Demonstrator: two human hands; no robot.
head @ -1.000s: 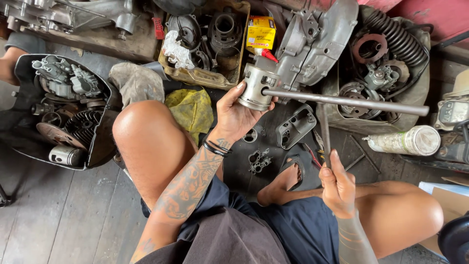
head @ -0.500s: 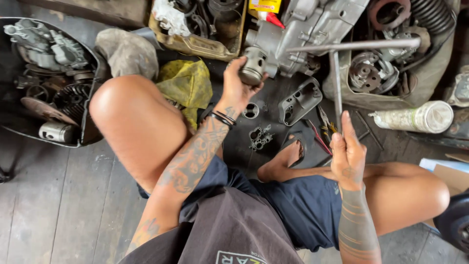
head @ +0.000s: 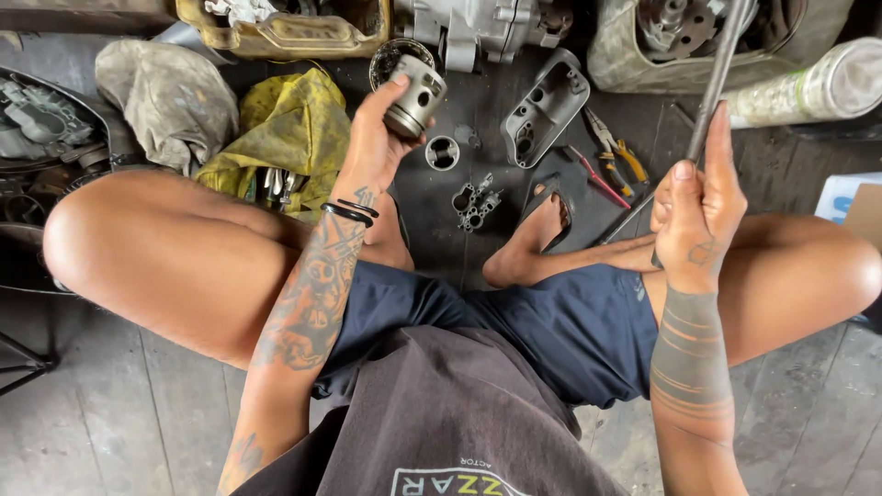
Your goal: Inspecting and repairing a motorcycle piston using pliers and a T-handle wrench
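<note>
Two hands busy, person sitting cross-legged on a plank floor [head: 110, 432].

Far left: dark tub [head: 37, 138] of engine parts at the floor's left edge. Next to it a grey rag [head: 165, 92], then a yellow rag [head: 280, 129] with a few small metal bits at its lower edge.

Left hand [head: 372, 138] is closed around a grey metal piston [head: 415, 96], held up above the dark mat [head: 432, 197], skirt toward the palm, pin hole facing the camera. Just below on the mat: a small metal ring [head: 442, 152] and a small cast part [head: 474, 207]. A grey cover plate [head: 542, 110] lies just right of those, with pliers [head: 614, 147] and a red-handled tool [head: 588, 179] beside the bare foot [head: 533, 234].

Right hand [head: 698, 207] is wrapped tight round a long steel rod [head: 717, 78], which runs up toward the top right corner.

Top edge: trays of engine parts, plus a pale cylinder [head: 818, 87] at right.

Risks, my read:
- Piston held mostly by the fingertips; oily metal could slip and drop onto the ring or cast part, denting the skirt.
- Rod end is out of frame; swinging it could hit the parts at the top edge.
- Bare foot sits right beside the loose tools.
</note>
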